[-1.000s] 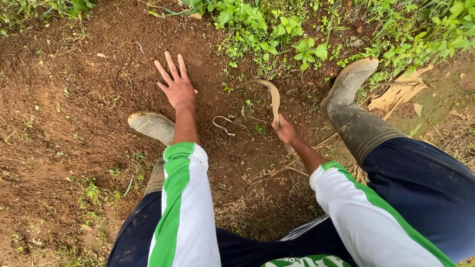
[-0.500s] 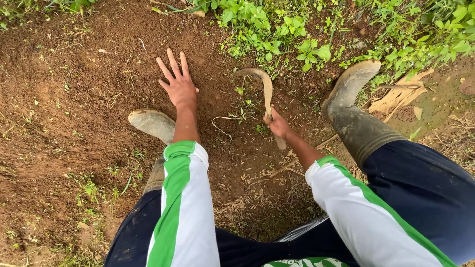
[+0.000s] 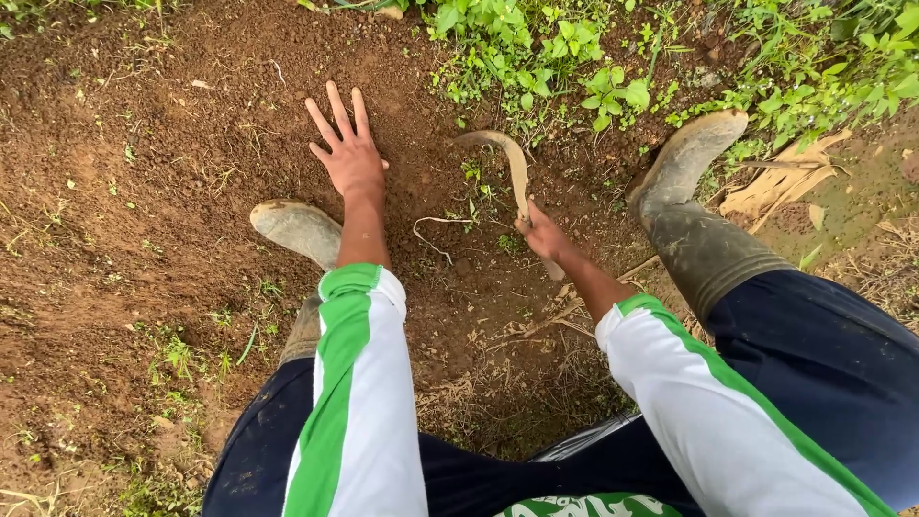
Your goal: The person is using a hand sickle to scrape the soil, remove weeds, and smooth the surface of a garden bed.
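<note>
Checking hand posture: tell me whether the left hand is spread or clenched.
Spread. The left hand lies palm down on the bare soil, fingers splayed apart.

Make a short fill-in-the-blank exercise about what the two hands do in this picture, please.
1. The right hand grips a curved ____.
2. The left hand lies flat on the ____, fingers spread.
3. The sickle has its blade tip pointing toward the ____ hand.
4. Both boots are smeared with ____.

Missing words: sickle; soil; left; mud

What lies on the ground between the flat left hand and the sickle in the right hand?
In the head view, between the left hand and the sickle: bare brown soil, a pale thin root, small green weeds.
</note>
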